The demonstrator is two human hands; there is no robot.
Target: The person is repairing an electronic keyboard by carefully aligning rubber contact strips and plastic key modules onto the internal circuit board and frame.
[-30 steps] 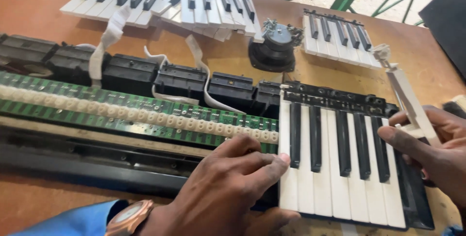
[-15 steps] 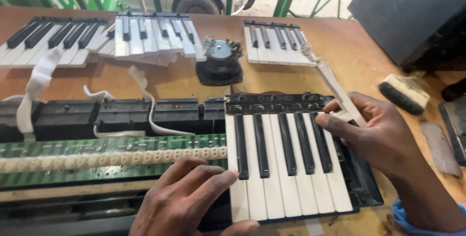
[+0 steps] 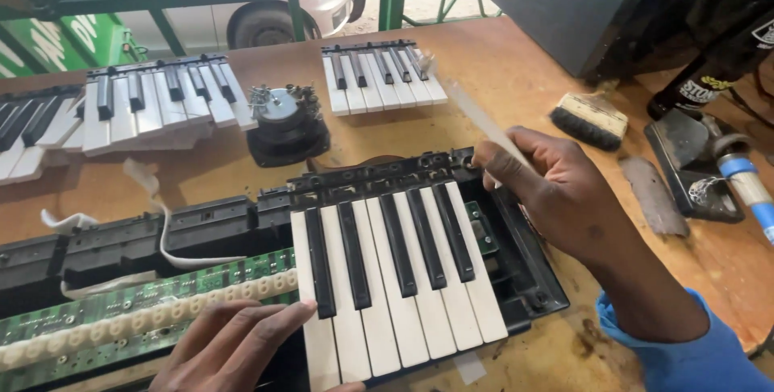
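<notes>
Right hand: the right hand [image 3: 564, 190] is pinching a loose white key [image 3: 482, 122] between thumb and fingers, the fingers curled closed around its near end.
Loose white key, position: it is sticking up out of the grip above the far right corner of the keyboard chassis [image 3: 524, 271], beside the last seated white key; it is blurred, so whether its near end is touching the frame cannot be told.
Loose white key, axis: its long axis is running diagonally, the free end pointing up and away to the left, toward the detached key section [image 3: 379, 78] lying on the wooden table [image 3: 516, 62].
Why held so: gripped at one end, the key is staying lined up roughly with the open slot at the row's right edge, by my judgement.
Left hand: the left hand [image 3: 234, 344] is lying flat and open, fingers spread, holding nothing; its fingertips are resting at the near left edge of the seated key block [image 3: 395, 279], over the green circuit board [image 3: 145, 319].
Why placed so: it looks to be steadying the chassis.
Nearby: a small speaker [image 3: 282, 122] is sitting behind the chassis; a brush [image 3: 591, 118] is lying to the right.
</notes>
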